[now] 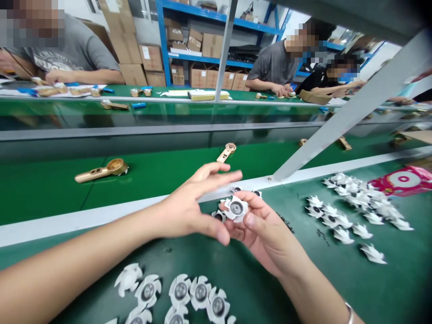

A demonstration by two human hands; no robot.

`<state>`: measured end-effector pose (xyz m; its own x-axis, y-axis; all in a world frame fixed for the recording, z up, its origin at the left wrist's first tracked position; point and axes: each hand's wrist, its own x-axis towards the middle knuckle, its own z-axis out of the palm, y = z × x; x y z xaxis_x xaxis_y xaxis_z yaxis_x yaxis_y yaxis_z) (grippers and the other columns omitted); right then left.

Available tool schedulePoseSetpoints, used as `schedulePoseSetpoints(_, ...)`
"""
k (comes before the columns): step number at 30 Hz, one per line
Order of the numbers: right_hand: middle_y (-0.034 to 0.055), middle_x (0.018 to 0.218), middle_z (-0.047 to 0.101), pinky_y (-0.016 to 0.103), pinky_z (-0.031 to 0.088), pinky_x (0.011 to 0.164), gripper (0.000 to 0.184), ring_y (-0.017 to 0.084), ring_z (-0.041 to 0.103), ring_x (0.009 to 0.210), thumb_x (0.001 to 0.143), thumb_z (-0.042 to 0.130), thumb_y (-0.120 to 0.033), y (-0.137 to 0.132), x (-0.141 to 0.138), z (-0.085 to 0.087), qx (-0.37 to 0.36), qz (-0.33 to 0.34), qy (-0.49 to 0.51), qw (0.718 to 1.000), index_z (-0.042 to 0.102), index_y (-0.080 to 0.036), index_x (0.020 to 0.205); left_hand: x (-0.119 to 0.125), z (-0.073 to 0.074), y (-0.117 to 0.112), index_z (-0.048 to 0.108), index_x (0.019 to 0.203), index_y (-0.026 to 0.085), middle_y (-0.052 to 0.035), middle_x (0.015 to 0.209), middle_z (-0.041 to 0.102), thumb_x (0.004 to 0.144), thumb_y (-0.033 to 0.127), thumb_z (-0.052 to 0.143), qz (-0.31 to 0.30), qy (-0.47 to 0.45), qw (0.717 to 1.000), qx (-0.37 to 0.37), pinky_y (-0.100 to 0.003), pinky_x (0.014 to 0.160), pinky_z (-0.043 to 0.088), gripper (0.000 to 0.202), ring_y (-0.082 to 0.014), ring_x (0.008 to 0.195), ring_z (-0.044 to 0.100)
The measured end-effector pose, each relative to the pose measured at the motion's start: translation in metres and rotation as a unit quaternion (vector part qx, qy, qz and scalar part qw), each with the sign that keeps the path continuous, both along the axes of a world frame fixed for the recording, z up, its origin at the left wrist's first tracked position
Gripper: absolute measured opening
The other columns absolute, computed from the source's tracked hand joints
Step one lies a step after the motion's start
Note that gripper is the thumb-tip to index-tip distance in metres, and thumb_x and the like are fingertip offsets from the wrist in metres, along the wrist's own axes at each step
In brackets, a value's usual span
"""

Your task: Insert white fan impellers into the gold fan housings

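Green workbench mat [394, 283] beside a conveyor belt [47, 193]; white lobed parts [180, 290] lie in two groups.

Groups sit at the mat's near edge and right side, seemingly for easy reach. Right hand [259, 231] grips one lobed part [235, 208] near the far edge, raised for viewing; left hand [185, 209] open, fingers spread, just beside it.

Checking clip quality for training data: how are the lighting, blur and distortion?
Head view: bright, even light; the wide lens bends the white conveyor rail; the white petal-shaped part in the right hand looks fairly sharp; top right corner falls dark.
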<state>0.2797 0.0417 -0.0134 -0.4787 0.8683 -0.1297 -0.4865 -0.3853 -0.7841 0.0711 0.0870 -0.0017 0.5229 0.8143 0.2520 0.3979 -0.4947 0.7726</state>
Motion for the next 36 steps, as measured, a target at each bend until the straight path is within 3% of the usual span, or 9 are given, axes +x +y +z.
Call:
schedulePoseSetpoints(2, -0.0011, 0.096, 0.078, 0.022, 0.059, 0.077, 0.032, 0.012, 0.076, 0.082, 0.079, 0.083, -0.026, 0.004, 0.010, 0.002, 0.002, -0.035, -0.002, 0.999, 0.068, -0.028, 0.107, 0.015, -0.005, 0.040, 0.036, 0.153, 0.031, -0.0077, 0.157, 0.037, 0.086, 0.065, 0.061, 0.075, 0.058, 0.995, 0.002, -0.039, 0.110, 0.046, 0.080, -0.0280, 0.138, 0.045)
schedulePoseSetpoints(4, -0.0005, 0.096, 0.078, 0.024, 0.060, 0.080, 0.033, 0.014, 0.076, 0.086, 0.078, 0.085, -0.025, 0.007, 0.017, 0.002, 0.004, -0.072, -0.025, 0.997, 0.068, -0.028, 0.106, 0.034, -0.012, 0.085, 0.042, 0.149, 0.019, -0.0159, 0.154, 0.040, 0.099, 0.057, 0.042, 0.156, 0.099, 0.983, 0.001, -0.049, 0.115, 0.037, 0.063, -0.0317, 0.142, 0.038)
schedulePoseSetpoints(6, -0.0004, 0.095, 0.077, 0.024, 0.060, 0.080, 0.034, 0.016, 0.076, 0.090, 0.076, 0.086, -0.025, 0.009, 0.022, 0.000, 0.009, -0.105, -0.053, 0.993, 0.068, -0.027, 0.105, 0.052, -0.020, 0.125, 0.050, 0.140, 0.017, -0.0152, 0.147, 0.047, 0.098, 0.046, 0.054, 0.199, 0.147, 0.969, -0.013, -0.057, 0.109, 0.041, 0.051, -0.0326, 0.134, 0.047)
schedulePoseSetpoints(10, -0.0028, 0.085, 0.075, 0.019, 0.058, 0.072, 0.033, 0.012, 0.074, 0.080, 0.072, 0.089, -0.022, 0.011, 0.023, -0.002, 0.013, -0.132, -0.076, 0.988, 0.067, -0.024, 0.096, 0.066, -0.025, 0.160, 0.058, 0.127, 0.017, -0.0111, 0.130, 0.060, 0.095, 0.034, 0.062, 0.193, 0.214, 0.956, -0.044, -0.048, 0.094, 0.055, 0.037, -0.0255, 0.112, 0.062)
schedulePoseSetpoints(14, -0.0009, 0.088, 0.075, 0.023, 0.059, 0.078, 0.035, 0.013, 0.074, 0.080, 0.066, 0.091, -0.020, 0.007, 0.018, 0.001, 0.006, -0.127, -0.073, 0.989, 0.064, -0.021, 0.088, 0.045, -0.012, 0.127, 0.061, 0.121, 0.015, -0.0093, 0.117, 0.065, 0.097, 0.035, 0.060, 0.155, 0.212, 0.963, -0.062, -0.041, 0.084, 0.058, 0.031, -0.0209, 0.098, 0.066)
schedulePoseSetpoints(19, -0.0033, 0.085, 0.073, 0.028, 0.058, 0.083, 0.037, 0.014, 0.073, 0.082, 0.061, 0.093, -0.019, -0.002, 0.011, 0.004, -0.017, -0.091, -0.071, 0.993, 0.063, -0.021, 0.081, 0.009, 0.010, 0.031, 0.056, 0.110, 0.016, -0.0014, 0.094, 0.067, 0.100, 0.042, 0.049, 0.120, 0.174, 0.975, -0.064, -0.028, 0.071, 0.051, 0.028, -0.0150, 0.080, 0.063)
schedulePoseSetpoints(23, -0.0032, 0.073, 0.072, 0.025, 0.057, 0.071, 0.039, 0.013, 0.070, 0.072, 0.058, 0.095, -0.023, -0.010, 0.004, 0.004, -0.021, -0.097, -0.119, 0.988, 0.062, -0.022, 0.079, 0.003, 0.012, -0.023, 0.049, 0.088, 0.021, 0.0046, 0.073, 0.059, 0.099, 0.043, 0.048, 0.093, 0.194, 0.973, -0.086, -0.025, 0.056, 0.037, 0.024, -0.0132, 0.063, 0.054)
schedulePoseSetpoints(28, -0.0058, 0.066, 0.069, 0.019, 0.053, 0.062, 0.042, 0.009, 0.064, 0.063, 0.050, 0.096, -0.014, -0.012, 0.000, 0.005, -0.037, -0.117, -0.141, 0.982, 0.061, -0.021, 0.073, 0.011, 0.008, -0.038, 0.046, 0.092, 0.023, 0.0035, 0.084, 0.060, 0.100, 0.035, 0.045, 0.052, 0.164, 0.980, -0.101, -0.025, 0.063, 0.039, 0.014, -0.0139, 0.071, 0.056)
schedulePoseSetpoints(36, -0.0054, 0.064, 0.067, 0.021, 0.052, 0.060, 0.042, 0.009, 0.061, 0.060, 0.051, 0.096, -0.016, -0.010, 0.001, -0.002, -0.042, -0.120, -0.151, 0.980, 0.060, -0.021, 0.073, 0.014, 0.013, -0.042, 0.040, 0.088, 0.024, 0.0027, 0.078, 0.057, 0.100, 0.030, 0.041, 0.029, 0.182, 0.975, -0.124, -0.026, 0.060, 0.038, 0.014, -0.0150, 0.066, 0.054)
